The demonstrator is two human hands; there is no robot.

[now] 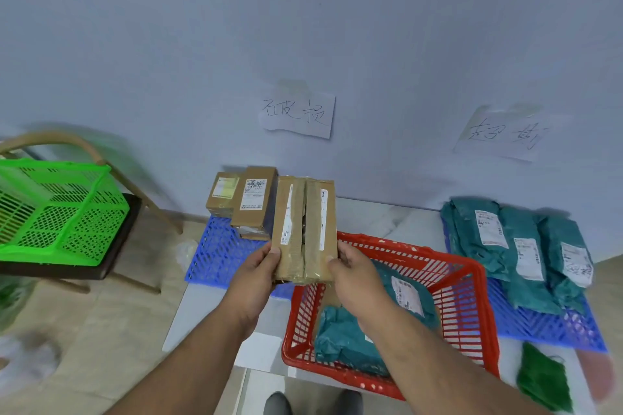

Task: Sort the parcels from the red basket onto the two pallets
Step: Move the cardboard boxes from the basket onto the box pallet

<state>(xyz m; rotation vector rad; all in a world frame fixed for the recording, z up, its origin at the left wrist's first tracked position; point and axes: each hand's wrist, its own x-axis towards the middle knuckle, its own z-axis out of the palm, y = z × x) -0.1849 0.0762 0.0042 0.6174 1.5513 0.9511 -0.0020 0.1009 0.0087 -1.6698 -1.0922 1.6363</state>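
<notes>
I hold a brown cardboard parcel [303, 226] upright in front of me, its taped face split down the middle. My left hand [259, 271] grips its lower left edge and my right hand [354, 274] its lower right edge. Below it stands the red basket [465, 293] with teal bagged parcels [347, 337] inside. The left blue pallet [219, 249] carries cardboard boxes [254, 200]. The right blue pallet [546, 323] carries several teal bagged parcels [526, 246].
A green basket [57, 209] rests on a dark stool with a tan frame at the left. Two handwritten paper signs [298, 113] hang on the wall above the pallets. A green object [542, 377] lies at the lower right. My shoes [312, 404] show at the bottom.
</notes>
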